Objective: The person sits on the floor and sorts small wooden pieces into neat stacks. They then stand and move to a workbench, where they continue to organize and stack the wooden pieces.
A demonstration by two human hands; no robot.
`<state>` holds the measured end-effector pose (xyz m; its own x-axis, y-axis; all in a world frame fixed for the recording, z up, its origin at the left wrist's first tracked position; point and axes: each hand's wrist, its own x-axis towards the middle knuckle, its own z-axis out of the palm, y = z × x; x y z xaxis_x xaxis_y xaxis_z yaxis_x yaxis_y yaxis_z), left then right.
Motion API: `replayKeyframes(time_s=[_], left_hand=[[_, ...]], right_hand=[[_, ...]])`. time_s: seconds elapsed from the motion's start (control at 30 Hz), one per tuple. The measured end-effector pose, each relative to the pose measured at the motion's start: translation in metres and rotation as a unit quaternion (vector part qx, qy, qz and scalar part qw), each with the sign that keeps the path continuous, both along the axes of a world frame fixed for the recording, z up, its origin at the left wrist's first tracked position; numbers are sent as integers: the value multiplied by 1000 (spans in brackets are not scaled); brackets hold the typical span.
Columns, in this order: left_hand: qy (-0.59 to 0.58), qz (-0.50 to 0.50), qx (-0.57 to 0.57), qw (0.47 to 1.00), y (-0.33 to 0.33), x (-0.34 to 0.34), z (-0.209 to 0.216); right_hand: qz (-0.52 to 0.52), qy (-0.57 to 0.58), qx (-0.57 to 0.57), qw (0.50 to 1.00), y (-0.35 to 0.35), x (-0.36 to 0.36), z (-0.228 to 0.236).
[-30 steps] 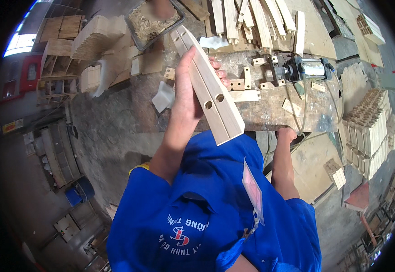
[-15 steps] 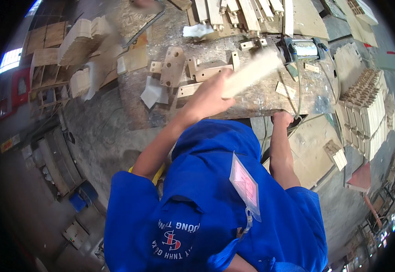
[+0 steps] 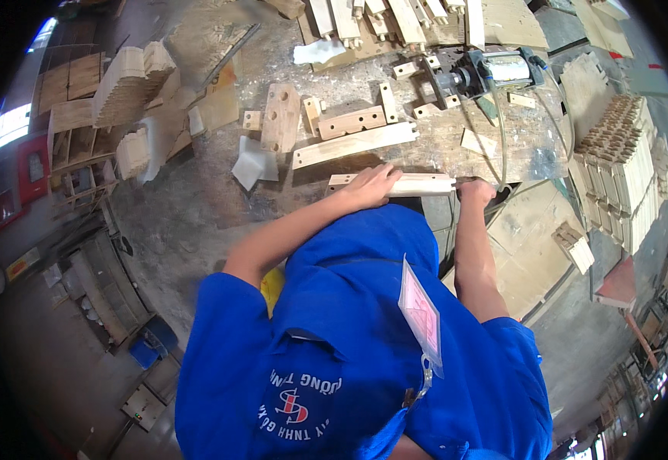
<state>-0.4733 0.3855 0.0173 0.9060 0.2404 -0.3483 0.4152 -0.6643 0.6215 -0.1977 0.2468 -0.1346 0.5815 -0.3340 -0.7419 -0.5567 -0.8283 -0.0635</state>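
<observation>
My left hand (image 3: 372, 186) is wrapped over a pale wooden bar (image 3: 426, 185), which lies level along the bench's near edge. Holes show in the bar's left end. Beside the bar's right end, my right hand (image 3: 475, 192) is closed on a dark hand tool (image 3: 495, 196), mostly hidden by my fingers. A thin tip from it meets or nearly meets the bar's end; its exact kind cannot be made out. Just beyond my left hand lies another long wooden bar (image 3: 355, 146). Behind that is a shorter drilled block (image 3: 352, 122).
A metal pneumatic cylinder (image 3: 506, 70) with hoses sits on the worn wooden bench (image 3: 273, 211). A holed wooden plate (image 3: 281, 119) and white foam scrap (image 3: 254, 162) lie to the left. Milled bars (image 3: 409, 23) lie at the back; stacked wooden parts (image 3: 614, 172) stand at right.
My left hand has brought the wooden bar down toward me, from a slant above the bench to level at its near edge. The bar's right end now meets my right hand, which has barely moved.
</observation>
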Motion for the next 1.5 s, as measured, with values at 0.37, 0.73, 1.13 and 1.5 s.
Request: replayKeyframes(time_s=[0.37,0.73,1.13,1.5], left_hand=[[45,252,50,966,9,-57,14],[-24,423,19,906,-21,-147,-16],[23,401,39,915,-17,-140,-19],[74,451,-227,860,-2,-133,-24]], right_hand=[[114,-40,-57,991,-10,11,3],[-67,-46,-14,997,19,-18,30],[-52,-96,-28,994,10,-7,-3],[-513,-182,62,837,31,-6,56]])
